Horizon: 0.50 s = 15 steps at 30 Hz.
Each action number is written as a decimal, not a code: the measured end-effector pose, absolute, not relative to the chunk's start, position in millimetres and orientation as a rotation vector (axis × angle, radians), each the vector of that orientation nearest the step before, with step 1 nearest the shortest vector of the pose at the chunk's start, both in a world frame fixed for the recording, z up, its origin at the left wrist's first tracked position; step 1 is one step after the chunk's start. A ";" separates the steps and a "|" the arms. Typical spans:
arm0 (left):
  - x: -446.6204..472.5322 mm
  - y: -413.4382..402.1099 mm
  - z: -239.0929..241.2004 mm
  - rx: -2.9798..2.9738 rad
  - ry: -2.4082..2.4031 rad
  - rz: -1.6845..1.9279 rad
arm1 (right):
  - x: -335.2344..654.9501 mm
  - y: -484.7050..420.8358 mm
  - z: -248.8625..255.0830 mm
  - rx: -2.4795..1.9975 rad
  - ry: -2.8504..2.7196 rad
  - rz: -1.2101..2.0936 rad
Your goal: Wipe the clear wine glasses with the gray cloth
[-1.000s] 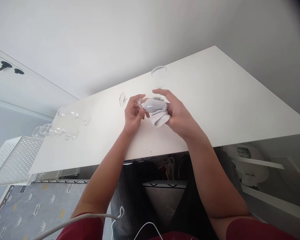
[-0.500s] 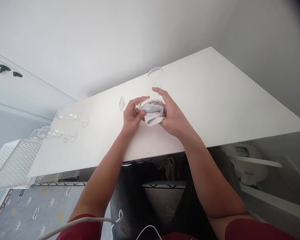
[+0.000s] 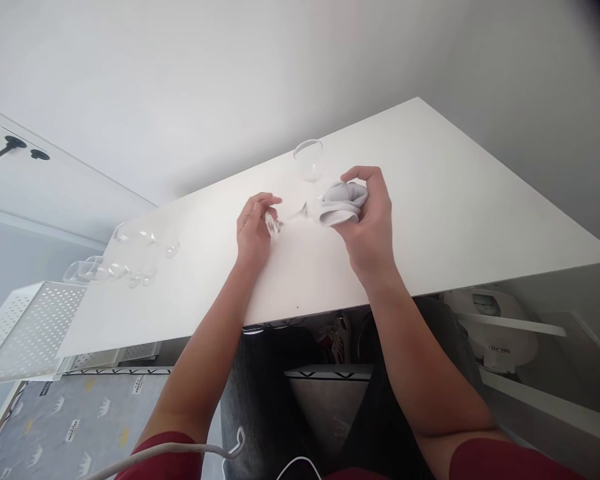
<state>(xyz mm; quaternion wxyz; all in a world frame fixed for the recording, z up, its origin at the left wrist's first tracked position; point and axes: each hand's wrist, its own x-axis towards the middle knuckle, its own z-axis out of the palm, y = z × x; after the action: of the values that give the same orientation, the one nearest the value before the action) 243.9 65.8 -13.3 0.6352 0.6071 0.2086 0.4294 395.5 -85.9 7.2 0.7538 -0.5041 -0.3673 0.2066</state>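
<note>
My left hand [image 3: 256,223] is closed around the foot end of a wine glass [image 3: 304,210]. The glass lies sideways in the air over the table, its thin stem pointing right. Its bowl is faint against the white surface, so I cannot tell how far it reaches toward the cloth. A pale grey cloth [image 3: 341,205] is bunched in my right hand [image 3: 375,213], thumb below and fingers curled over it. Just behind, a second wine glass [image 3: 309,160] stands upright; its lower part is hard to make out.
Several wine glasses [image 3: 115,267] stand at the left end of the white table [image 3: 460,220]. Beside that end is a white perforated basket [image 3: 35,327]. A wall borders the far edge. A white cable [image 3: 180,450] crosses near my left sleeve.
My right hand and the cloth have moved right, away from my left hand, exposing the stem. My left hand has shifted slightly left and now grips nearer the glass's foot.
</note>
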 end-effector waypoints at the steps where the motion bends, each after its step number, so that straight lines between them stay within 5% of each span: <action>1: 244.4 65.4 -12.1 1.352 0.464 0.851 | 392.4 -86.0 8.6 -1.089 -0.806 0.445; 7: 237.2 61.3 -9.4 1.456 0.128 0.079 | 385.4 -86.9 15.3 -0.945 -0.923 0.483; 15: 229.5 64.1 -15.8 1.405 0.024 -0.062 | 389.3 -81.9 12.8 -0.842 -0.717 0.441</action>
<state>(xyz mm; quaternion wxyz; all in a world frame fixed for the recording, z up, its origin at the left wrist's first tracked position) 229.5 64.1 -15.8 0.7628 0.6459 0.0108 -0.0284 389.3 -81.9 12.8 0.8280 -0.3966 -0.3376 0.2078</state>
